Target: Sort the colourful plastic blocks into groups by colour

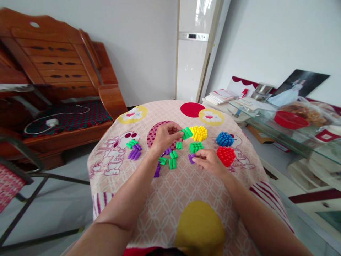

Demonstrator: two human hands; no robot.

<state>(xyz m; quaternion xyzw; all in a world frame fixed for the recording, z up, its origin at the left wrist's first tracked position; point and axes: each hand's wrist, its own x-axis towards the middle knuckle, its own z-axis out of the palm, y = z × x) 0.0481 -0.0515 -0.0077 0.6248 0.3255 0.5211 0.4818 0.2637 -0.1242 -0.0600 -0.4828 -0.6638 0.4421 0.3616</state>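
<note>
My left hand (168, 136) pinches a green plastic piece (187, 133) made of short joined tubes, held above the table. Lower and to the right, my right hand (207, 160) has a small purple plastic piece (191, 158) between thumb and fingertips. Just beyond that hand stands a cluster of green pegs (196, 147), with yellow pegs (199, 133) behind it. Loose green pieces (172, 163) and purple pieces (157, 171) lie below my left wrist, partly hidden by the arm. More purple pieces (134, 153) and green pieces (131, 143) are grouped to the left.
Blue pegs (225, 139) and red pegs (226, 156) stand in clusters at the right of the cloth-covered table (149, 213). A glass-topped cabinet (282, 119) with a red bowl (291, 119) is beyond the right edge. A wooden bench (53, 64) and a metal-framed chair (34, 174) are at left.
</note>
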